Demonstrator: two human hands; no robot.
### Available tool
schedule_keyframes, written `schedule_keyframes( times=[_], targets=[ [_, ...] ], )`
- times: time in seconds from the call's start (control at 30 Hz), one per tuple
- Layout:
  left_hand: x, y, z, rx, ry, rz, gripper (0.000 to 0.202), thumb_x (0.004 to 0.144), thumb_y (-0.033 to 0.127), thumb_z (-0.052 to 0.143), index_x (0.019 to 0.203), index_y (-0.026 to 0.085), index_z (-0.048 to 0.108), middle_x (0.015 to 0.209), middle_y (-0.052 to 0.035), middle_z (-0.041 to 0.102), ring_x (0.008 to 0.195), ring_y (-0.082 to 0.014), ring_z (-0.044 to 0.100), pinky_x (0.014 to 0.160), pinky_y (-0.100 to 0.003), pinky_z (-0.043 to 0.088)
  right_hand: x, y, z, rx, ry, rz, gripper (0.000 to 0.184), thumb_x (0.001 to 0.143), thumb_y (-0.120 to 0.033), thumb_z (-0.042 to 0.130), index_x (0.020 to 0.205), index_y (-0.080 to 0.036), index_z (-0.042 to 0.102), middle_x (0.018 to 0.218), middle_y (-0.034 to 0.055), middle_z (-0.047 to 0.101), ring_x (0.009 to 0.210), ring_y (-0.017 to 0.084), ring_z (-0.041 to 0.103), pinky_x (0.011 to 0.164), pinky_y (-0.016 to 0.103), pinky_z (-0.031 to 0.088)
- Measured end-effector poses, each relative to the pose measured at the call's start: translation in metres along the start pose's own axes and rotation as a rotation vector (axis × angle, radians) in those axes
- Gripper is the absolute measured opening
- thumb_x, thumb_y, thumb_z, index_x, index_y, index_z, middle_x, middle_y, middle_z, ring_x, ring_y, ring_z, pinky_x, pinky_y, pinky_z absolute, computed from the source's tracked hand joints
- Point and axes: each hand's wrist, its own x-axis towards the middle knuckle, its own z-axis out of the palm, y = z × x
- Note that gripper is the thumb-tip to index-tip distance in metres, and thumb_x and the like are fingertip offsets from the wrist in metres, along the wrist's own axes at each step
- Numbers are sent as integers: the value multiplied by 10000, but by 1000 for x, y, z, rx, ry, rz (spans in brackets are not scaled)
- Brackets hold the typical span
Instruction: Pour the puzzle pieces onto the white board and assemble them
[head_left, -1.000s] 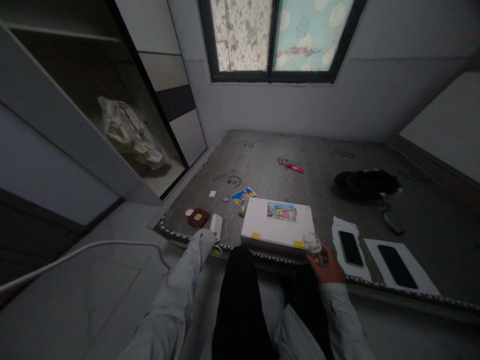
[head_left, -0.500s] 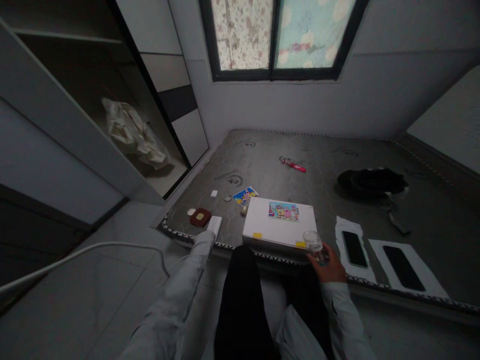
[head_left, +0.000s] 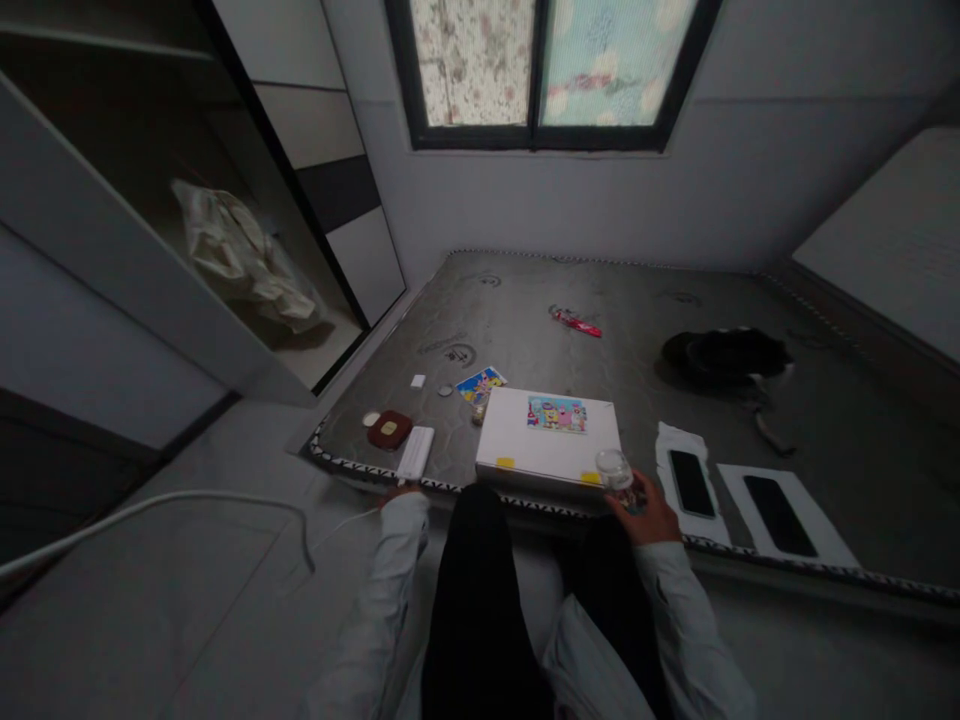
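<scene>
My right hand (head_left: 649, 516) is closed around a small clear jar (head_left: 615, 470) at the front right corner of a white box (head_left: 549, 436) with a cartoon sticker, which lies on the near edge of a grey mattress (head_left: 615, 340). My left hand (head_left: 399, 492) is almost hidden by its pale sleeve. It sits at the mattress edge just below a white power bank (head_left: 415, 452) with a white cable (head_left: 187, 500) trailing to the floor. I cannot see its fingers.
A dark red case (head_left: 388, 429), a picture card (head_left: 480, 384) and small bits lie left of the box. Two phones (head_left: 691, 482) (head_left: 779, 501) on white sheets lie to the right. A black garment (head_left: 724, 353), a red wrapper (head_left: 576, 322) and an open wardrobe holding a bag (head_left: 236, 258) are farther off.
My left hand has drawn back from the white power bank toward me, leaving it on the mattress. The view has shifted slightly. My right hand stays on the jar.
</scene>
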Motion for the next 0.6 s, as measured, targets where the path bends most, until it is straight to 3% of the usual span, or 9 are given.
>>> schedule_keyframes(
  times=[0.07, 0.2, 0.27, 0.33, 0.47, 0.6],
  targets=[
    [3, 23, 4, -47, 132, 104, 358, 898, 225, 512, 1224, 198, 658, 1263, -165, 636, 1146, -312, 584, 947, -468, 452, 9, 7, 0, -29, -44, -46, 690, 758, -630, 602, 1305, -211, 551, 1162, 99, 682, 990, 263, 659, 860, 402, 531],
    [-6, 98, 28, -252, 441, 501, 418, 934, 212, 431, 1295, 216, 640, 1347, -128, 600, 1222, -266, 535, 1016, -414, 429, 34, 17, 3, -117, -189, -178, 624, 758, -459, 635, 1320, -203, 544, 1250, 103, 654, 1100, 264, 627, 948, 396, 509],
    [-16, 131, 45, -307, 503, 655, 450, 921, 198, 452, 1338, 237, 617, 1396, -108, 579, 1287, -262, 501, 1057, -420, 404, 45, 17, 6, -195, -259, -213, 600, 777, -376, 628, 1347, -209, 536, 1268, 98, 651, 1135, 258, 614, 979, 388, 497],
    [-25, 154, 64, -316, 496, 753, 523, 880, 162, 481, 1387, 244, 578, 1447, -94, 548, 1346, -260, 463, 1082, -424, 384, 54, 15, 10, -276, -296, -219, 597, 785, -322, 631, 1364, -208, 535, 1296, 101, 640, 1171, 261, 597, 1001, 393, 487],
    [-33, 169, 93, -301, 405, 789, 674, 790, 146, 531, 1459, 229, 501, 1529, -76, 470, 1421, -265, 393, 1106, -424, 364, 65, 5, 22, -328, -399, -229, 642, 780, -249, 650, 1404, -189, 512, 1355, 100, 607, 1235, 242, 560, 1053, 370, 456],
    [-29, 170, 107, -318, 387, 777, 705, 777, 151, 521, 1477, 230, 477, 1562, -59, 423, 1456, -255, 346, 1122, -421, 359, 71, -6, 30, -400, -508, -236, 645, 800, -208, 632, 1431, -199, 498, 1413, 103, 563, 1290, 237, 518, 1087, 371, 422]
  ],
)
